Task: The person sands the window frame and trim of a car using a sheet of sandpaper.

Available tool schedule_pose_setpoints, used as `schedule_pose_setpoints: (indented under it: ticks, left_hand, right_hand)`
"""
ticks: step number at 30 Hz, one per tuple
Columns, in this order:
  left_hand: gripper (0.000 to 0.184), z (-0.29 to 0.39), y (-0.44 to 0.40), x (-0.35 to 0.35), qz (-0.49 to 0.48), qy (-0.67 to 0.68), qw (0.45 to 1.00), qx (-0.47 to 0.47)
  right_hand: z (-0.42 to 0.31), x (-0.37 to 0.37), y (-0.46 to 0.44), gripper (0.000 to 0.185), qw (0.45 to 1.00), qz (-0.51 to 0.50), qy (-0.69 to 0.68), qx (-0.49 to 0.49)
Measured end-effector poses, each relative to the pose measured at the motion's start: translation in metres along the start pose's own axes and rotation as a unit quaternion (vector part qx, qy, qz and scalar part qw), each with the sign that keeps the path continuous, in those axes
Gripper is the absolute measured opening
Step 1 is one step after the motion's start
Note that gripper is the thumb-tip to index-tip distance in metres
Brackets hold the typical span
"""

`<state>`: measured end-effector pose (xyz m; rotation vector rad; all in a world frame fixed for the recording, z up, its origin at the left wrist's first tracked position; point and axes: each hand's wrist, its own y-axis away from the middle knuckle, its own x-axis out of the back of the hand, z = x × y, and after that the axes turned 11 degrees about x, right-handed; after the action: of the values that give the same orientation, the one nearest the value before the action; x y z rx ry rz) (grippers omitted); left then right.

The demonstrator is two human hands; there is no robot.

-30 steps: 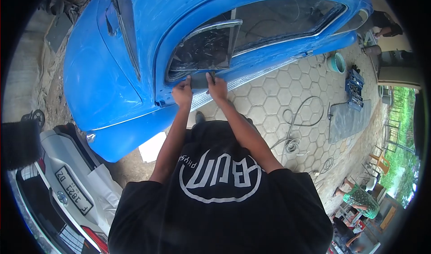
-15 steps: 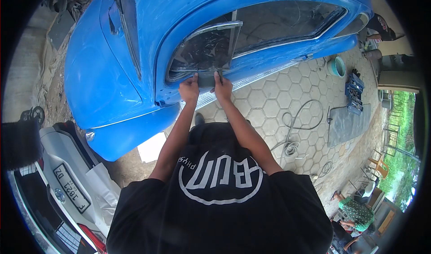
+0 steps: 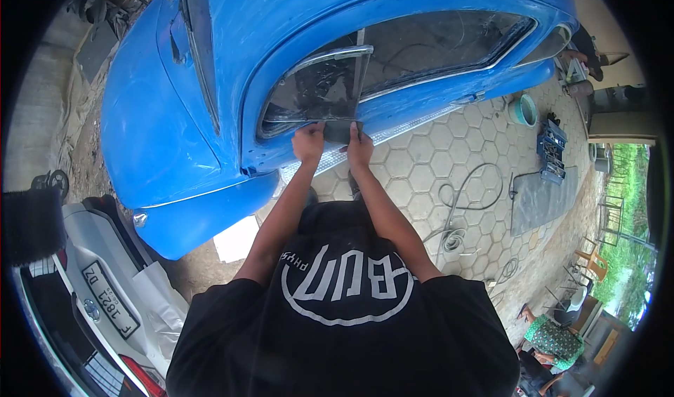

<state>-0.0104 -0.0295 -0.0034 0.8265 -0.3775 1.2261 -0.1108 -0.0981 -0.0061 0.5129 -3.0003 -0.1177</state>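
A small dark grey sheet [image 3: 339, 130] is stretched between my two hands, just below the front quarter window [image 3: 316, 91] of a blue car [image 3: 165, 109]. My left hand [image 3: 308, 143] pinches its left end close to the door. The right end is pinched in my right hand [image 3: 359, 146]. Both hands are closed, and the sheet's upper edge lies against the lower window frame. The quarter window is tilted out from its opening, with a bright metal strip along its top.
Hexagonal paving [image 3: 414, 158] carries a coiled hose [image 3: 453, 239], a green bucket [image 3: 524, 110], a blue toolbox [image 3: 552, 148] and a dark mat [image 3: 542, 200]. A white car [image 3: 105, 285] stands at lower left. People are at the right, one in green patterned clothing [image 3: 554, 341].
Both hands have shifted right along the window's lower edge with the sheet between them. The car appears slightly lower in view.
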Motion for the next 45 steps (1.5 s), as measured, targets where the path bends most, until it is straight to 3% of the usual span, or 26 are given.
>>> schedule_pose_setpoints:
  ticks: [3, 10, 13, 16, 19, 22, 28, 31, 45]
  left_hand:
    - [0.029, 0.004, 0.007, -0.014, 0.019, 0.009, 1.0, -0.01]
    - [0.036, -0.008, 0.009, -0.015, -0.112, 0.025, 0.993, -0.027]
    - [0.04, -0.022, 0.015, -0.013, -0.198, 0.056, 0.979, 0.0]
    - [0.043, -0.036, 0.02, -0.016, -0.213, 0.142, 0.967, -0.002]
    - [0.046, -0.023, 0.02, -0.005, -0.111, 0.108, 0.987, -0.037]
    - [0.047, -0.012, 0.008, 0.0, -0.163, 0.144, 0.976, 0.004]
    - [0.04, -0.009, 0.009, -0.009, -0.187, 0.205, 0.96, -0.034]
    - [0.036, 0.0, 0.014, -0.009, -0.157, 0.189, 0.968, -0.041]
    - [0.03, 0.007, 0.011, -0.016, -0.137, 0.189, 0.972, -0.033]
  right_hand:
    - [0.0, 0.015, -0.006, 0.053, 1.0, -0.009, 0.005, -0.023]
    - [0.007, 0.041, -0.008, 0.045, 0.993, -0.023, 0.067, -0.09]
    - [0.008, 0.043, -0.01, 0.037, 0.997, -0.002, 0.007, -0.079]
    - [0.016, 0.044, -0.014, 0.032, 0.992, -0.022, -0.075, -0.096]
    - [0.033, 0.045, -0.02, 0.03, 0.996, -0.033, -0.076, -0.046]
    - [0.03, 0.04, -0.026, 0.027, 0.991, -0.042, -0.063, 0.114]
    - [-0.013, 0.032, -0.028, 0.033, 0.986, -0.064, 0.093, 0.122]
    - [-0.016, 0.03, -0.031, 0.036, 0.979, -0.053, 0.12, 0.155]
    - [-0.026, 0.018, -0.038, 0.044, 0.979, -0.024, 0.167, 0.113]
